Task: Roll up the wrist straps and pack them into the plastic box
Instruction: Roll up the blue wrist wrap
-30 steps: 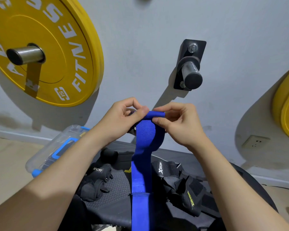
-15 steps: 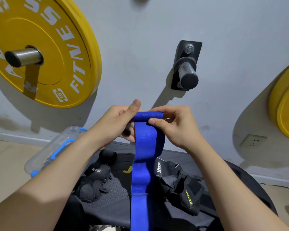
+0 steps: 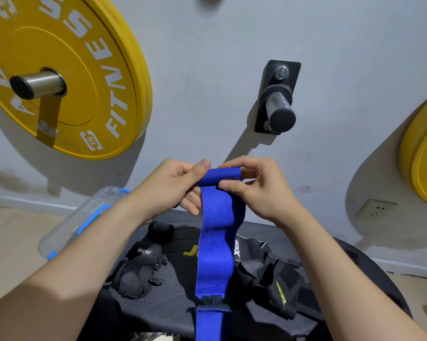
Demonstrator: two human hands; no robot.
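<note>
Our left hand (image 3: 173,185) and right hand (image 3: 259,190) pinch the blue wrist strap (image 3: 216,242) with curled fingers (image 3: 202,168). The roll between them has thickened slightly, its tail hanging below. Rolling is early; the plastic box (image 3: 67,232) waits lower-left of them.

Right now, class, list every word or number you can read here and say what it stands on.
"FITNESS": left yellow plate.
"15": badge on that plate.
"JU", rest hidden by the blue strap: black bench.
Logos on the left black wrap and right black straps: too blurred to read.
Right plate letters: cut off.
</note>
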